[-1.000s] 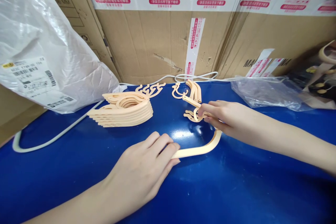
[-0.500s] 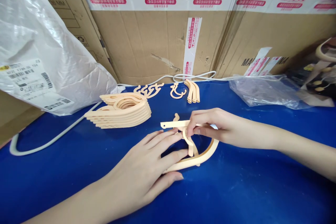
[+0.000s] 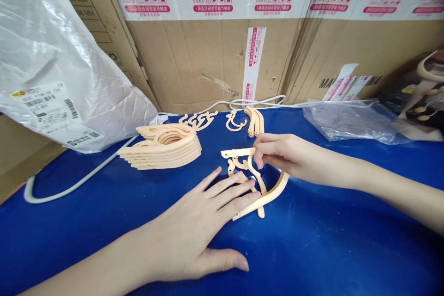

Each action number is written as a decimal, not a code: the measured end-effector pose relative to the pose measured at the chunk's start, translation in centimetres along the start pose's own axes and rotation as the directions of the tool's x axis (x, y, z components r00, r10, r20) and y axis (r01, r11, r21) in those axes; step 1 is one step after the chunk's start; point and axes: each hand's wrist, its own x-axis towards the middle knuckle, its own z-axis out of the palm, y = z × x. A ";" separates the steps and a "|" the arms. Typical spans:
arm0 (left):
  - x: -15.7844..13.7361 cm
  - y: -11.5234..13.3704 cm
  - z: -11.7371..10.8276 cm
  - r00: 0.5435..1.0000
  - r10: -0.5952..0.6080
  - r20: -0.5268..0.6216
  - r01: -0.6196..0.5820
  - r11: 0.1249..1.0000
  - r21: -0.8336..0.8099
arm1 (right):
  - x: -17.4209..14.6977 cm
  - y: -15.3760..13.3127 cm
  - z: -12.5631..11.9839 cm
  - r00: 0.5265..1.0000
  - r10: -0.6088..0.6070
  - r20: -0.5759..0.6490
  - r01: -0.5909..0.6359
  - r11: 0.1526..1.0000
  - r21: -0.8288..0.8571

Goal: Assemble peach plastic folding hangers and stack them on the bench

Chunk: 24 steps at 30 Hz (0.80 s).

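My right hand (image 3: 294, 157) is closed in a pinch on a cream plastic folding-hanger part. Its flat bar (image 3: 239, 152) with a hole at the end reaches left from my fingers; a long curved arm (image 3: 274, 193) sweeps below them. Whether bar and arm are one piece is hidden by the hand. Smaller curved cream parts (image 3: 262, 185) lie between them. My left hand (image 3: 192, 222) has its fingers spread, thumb apart, with fingertips over the curved arm and the small parts, partly covering them. To the left rises a neat stack of cream hangers (image 3: 169, 157).
Behind lie several loose hooks (image 3: 199, 121), a rounded hook (image 3: 236, 122) and some curved strips (image 3: 255, 122). A white cable (image 3: 79, 185) loops along the blue table (image 3: 329, 249). A white parcel bag (image 3: 69, 64), a clear plastic bag (image 3: 350, 120) and cardboard boxes (image 3: 194, 55) border the table.
My left hand has opened wider, its thumb moving away from the curved arm. My right hand has shifted slightly back, and the flat bar has moved with it, up and right.
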 end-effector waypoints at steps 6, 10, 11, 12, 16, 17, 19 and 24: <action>-0.2 0.3 0.6 0.985 -0.044 -0.165 0.056 0.996 0.066 | -0.1 1.1 -0.7 0.995 0.080 0.060 -0.072 0.990 -0.117; -0.4 0.3 1.0 0.965 -0.020 -0.260 0.050 0.993 0.108 | -0.5 1.9 -1.2 0.988 0.148 0.052 -0.133 0.965 -0.227; -0.4 0.3 1.0 0.962 -0.017 -0.274 0.051 0.992 0.116 | -0.6 2.0 -1.2 0.984 0.171 0.045 -0.153 0.950 -0.271; -0.4 0.3 1.0 0.959 -0.016 -0.282 0.053 0.991 0.123 | -0.7 2.1 -1.3 0.980 0.193 0.041 -0.171 0.934 -0.313; -0.4 0.4 0.8 0.958 -0.025 -0.284 0.068 0.987 0.144 | -0.9 2.0 -1.1 0.971 0.233 0.060 -0.189 0.892 -0.410; -0.3 0.4 0.8 0.958 -0.028 -0.285 0.072 0.987 0.146 | -0.9 1.9 -1.0 0.971 0.229 0.064 -0.182 0.888 -0.423; -0.3 0.4 0.7 0.956 -0.033 -0.290 0.079 0.986 0.149 | -0.8 1.6 -0.7 0.977 0.209 0.046 -0.166 0.876 -0.453; -0.4 0.4 1.0 0.944 -0.060 -0.325 0.124 0.976 0.180 | -0.5 0.0 0.2 0.987 0.163 -0.009 -0.148 0.867 -0.477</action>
